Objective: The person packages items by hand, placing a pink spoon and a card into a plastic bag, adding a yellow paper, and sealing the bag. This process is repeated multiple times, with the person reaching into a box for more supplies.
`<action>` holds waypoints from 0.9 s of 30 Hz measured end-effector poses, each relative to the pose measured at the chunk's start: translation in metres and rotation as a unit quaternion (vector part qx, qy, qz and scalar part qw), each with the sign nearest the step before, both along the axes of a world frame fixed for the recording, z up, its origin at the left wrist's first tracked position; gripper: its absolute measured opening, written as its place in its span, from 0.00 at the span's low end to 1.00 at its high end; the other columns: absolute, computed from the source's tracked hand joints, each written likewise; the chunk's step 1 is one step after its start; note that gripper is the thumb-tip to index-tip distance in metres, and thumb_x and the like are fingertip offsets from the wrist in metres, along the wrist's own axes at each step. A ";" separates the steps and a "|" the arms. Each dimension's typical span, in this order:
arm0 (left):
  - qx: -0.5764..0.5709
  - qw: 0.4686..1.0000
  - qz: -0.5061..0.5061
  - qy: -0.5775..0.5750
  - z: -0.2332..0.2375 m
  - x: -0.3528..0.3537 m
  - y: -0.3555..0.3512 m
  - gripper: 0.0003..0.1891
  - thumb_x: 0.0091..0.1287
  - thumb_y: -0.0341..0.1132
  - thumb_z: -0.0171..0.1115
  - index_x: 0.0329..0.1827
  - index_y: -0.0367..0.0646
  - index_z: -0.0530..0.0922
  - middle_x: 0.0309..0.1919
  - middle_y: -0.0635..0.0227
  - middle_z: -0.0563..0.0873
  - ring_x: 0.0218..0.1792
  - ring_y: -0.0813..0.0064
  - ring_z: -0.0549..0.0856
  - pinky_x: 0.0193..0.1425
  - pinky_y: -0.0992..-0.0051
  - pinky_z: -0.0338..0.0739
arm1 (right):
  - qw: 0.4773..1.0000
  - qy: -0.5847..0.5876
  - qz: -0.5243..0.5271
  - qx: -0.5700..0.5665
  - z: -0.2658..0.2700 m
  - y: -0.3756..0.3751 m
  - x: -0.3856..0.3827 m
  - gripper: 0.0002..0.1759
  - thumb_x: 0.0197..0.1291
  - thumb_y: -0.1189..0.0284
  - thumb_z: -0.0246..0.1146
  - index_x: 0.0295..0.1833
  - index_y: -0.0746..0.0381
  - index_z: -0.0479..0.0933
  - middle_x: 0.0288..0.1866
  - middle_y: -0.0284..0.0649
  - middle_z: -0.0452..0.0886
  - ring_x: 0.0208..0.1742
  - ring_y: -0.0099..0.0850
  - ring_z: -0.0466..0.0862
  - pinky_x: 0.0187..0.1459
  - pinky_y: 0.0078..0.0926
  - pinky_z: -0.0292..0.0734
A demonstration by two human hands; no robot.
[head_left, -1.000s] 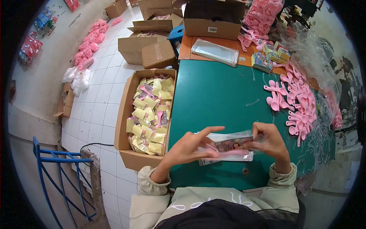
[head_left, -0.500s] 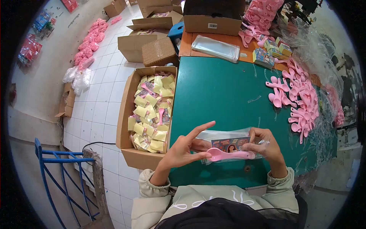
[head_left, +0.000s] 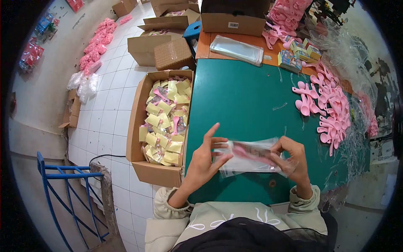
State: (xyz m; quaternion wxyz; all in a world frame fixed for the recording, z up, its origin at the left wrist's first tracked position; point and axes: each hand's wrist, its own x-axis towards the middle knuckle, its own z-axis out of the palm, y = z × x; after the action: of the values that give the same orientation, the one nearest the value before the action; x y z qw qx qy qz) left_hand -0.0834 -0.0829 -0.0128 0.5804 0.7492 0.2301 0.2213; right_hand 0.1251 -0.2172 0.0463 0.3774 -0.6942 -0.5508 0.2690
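A clear plastic bag (head_left: 247,164) lies low over the green table, with a pink spoon (head_left: 252,155) and a printed card, both blurred, in or under its film. My right hand (head_left: 293,159) pinches the bag's right end between thumb and fingers. At the bag's left end is my left hand (head_left: 206,161), its fingers apart and the index pointing up. The left fingertips come close to the film; whether they touch it is unclear.
Left of the green table (head_left: 235,105), a cardboard box (head_left: 135,126) holds packed bags. Many pink spoons (head_left: 336,105) lie at the right. Clear bags (head_left: 237,50) and card stacks (head_left: 289,61) are at the back. A blue metal frame (head_left: 69,175) stands left.
The spoon and card have shifted up and tilted, and now look blurred behind film. My left hand has drawn its thumb off the spoon's bowl. My right hand still grips the bag's end.
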 end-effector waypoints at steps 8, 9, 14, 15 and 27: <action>-0.349 0.935 -0.056 0.005 -0.018 -0.020 -0.042 0.32 0.74 0.30 0.41 0.73 0.48 0.33 0.47 0.50 0.82 0.49 0.64 0.83 0.50 0.70 0.81 | 0.981 -0.083 0.168 -0.038 -0.001 0.001 -0.036 0.20 0.49 0.73 0.67 0.49 0.63 0.73 0.49 0.47 0.74 0.50 0.43 0.76 0.50 0.36 0.73; -0.350 0.935 -0.050 0.009 -0.021 -0.023 -0.045 0.32 0.74 0.30 0.41 0.74 0.47 0.33 0.47 0.50 0.82 0.50 0.64 0.83 0.50 0.70 0.81 | 0.981 -0.101 0.164 -0.038 -0.005 0.000 -0.039 0.19 0.49 0.74 0.67 0.48 0.63 0.73 0.47 0.47 0.74 0.49 0.43 0.76 0.49 0.36 0.73; -0.332 0.942 -0.041 0.023 -0.021 -0.026 -0.056 0.33 0.72 0.27 0.46 0.74 0.45 0.38 0.46 0.51 0.83 0.49 0.65 0.84 0.49 0.71 0.81 | 0.971 -0.136 0.192 -0.052 -0.022 -0.002 -0.048 0.13 0.47 0.76 0.67 0.40 0.62 0.75 0.38 0.41 0.72 0.42 0.38 0.75 0.43 0.34 0.72; -0.323 0.945 -0.034 0.028 -0.020 -0.024 -0.057 0.33 0.71 0.27 0.47 0.74 0.45 0.39 0.45 0.51 0.83 0.48 0.65 0.84 0.48 0.72 0.81 | 0.970 -0.146 0.187 -0.045 -0.025 -0.002 -0.049 0.13 0.46 0.77 0.68 0.39 0.62 0.75 0.37 0.40 0.72 0.41 0.36 0.74 0.41 0.32 0.72; -0.203 0.971 -0.018 0.127 -0.006 -0.018 -0.063 0.42 0.61 0.23 0.62 0.74 0.46 0.44 0.37 0.57 0.86 0.37 0.77 0.85 0.42 0.78 0.79 | 0.946 -0.263 0.175 -0.067 -0.017 -0.013 -0.045 0.07 0.47 0.73 0.61 0.31 0.64 0.72 0.34 0.43 0.69 0.40 0.38 0.72 0.40 0.33 0.66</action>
State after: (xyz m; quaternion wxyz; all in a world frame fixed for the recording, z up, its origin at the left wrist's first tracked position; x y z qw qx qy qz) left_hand -0.1013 -0.1459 -0.0189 0.6904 0.6418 0.3279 0.0626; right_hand 0.0797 -0.2301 0.0297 0.1183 -0.6565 -0.7242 0.1747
